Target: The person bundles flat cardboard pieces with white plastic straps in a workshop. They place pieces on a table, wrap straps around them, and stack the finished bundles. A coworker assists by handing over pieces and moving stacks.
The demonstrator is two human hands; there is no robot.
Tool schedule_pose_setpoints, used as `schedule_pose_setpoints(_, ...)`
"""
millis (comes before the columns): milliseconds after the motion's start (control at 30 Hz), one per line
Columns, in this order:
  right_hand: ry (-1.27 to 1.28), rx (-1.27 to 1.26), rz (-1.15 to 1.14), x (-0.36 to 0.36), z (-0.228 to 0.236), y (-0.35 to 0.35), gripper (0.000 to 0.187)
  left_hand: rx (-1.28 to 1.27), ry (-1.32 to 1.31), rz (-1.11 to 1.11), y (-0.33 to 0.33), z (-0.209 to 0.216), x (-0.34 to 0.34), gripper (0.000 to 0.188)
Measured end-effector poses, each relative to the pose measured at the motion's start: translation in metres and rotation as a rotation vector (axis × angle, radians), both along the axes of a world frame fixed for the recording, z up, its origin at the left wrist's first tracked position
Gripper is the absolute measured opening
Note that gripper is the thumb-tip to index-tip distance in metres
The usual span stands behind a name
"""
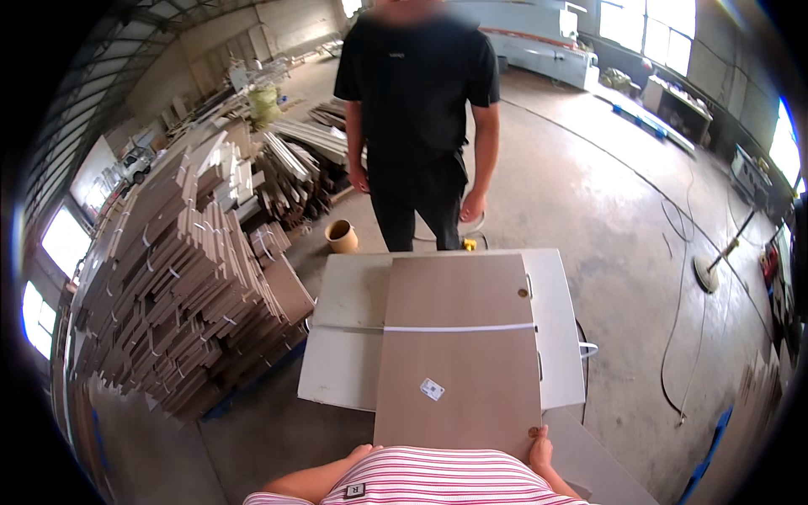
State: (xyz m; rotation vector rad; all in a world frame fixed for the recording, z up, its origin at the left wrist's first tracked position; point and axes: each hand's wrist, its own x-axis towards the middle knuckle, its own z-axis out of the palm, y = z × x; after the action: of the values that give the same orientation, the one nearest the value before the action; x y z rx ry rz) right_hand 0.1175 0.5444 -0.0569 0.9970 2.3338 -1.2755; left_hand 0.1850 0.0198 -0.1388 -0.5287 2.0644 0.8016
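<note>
A brown board bundle (459, 362), bound by a white strap (459, 328), lies lengthwise in front of me on a pale table (341, 370). It overhangs the table's near edge. On its top is a small white label (432, 389). At the bundle's near right corner my right hand (541, 454) grips the edge, thumb beside a round hole (534, 433). My left hand (362, 452) is closed at the near left corner; its fingers are partly hidden.
Beyond the table stands a person (412, 109) in dark clothes, arms down. Tall stacks of strapped brown boards (194, 295) rise on the left. A tan bucket (341, 236) sits behind the table's far left corner. Cables (669, 362) and a round-based stand (707, 273) are on the right floor.
</note>
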Motion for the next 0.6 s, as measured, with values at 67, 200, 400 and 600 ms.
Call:
schedule_pose_setpoints(67,0.036,-0.008,0.004,0.006,-0.005,0.010,0.089,-0.045,0.013,-0.034,0.002,-0.009,-0.014,0.074)
schedule_pose_setpoints(200,0.053,-0.013,-0.086,0.011,-0.021,0.019,0.089,0.115,0.129,-0.030,0.019,0.036,-0.022,0.073)
schedule_pose_setpoints(400,0.123,-0.140,-0.156,0.008,-0.010,0.007,0.087,0.032,0.107,0.050,0.040,0.086,-0.020,0.070)
schedule_pose_setpoints(600,0.127,-0.277,-0.204,0.009,-0.004,0.000,0.075,-0.036,0.160,0.024,0.041,0.081,-0.008,0.069)
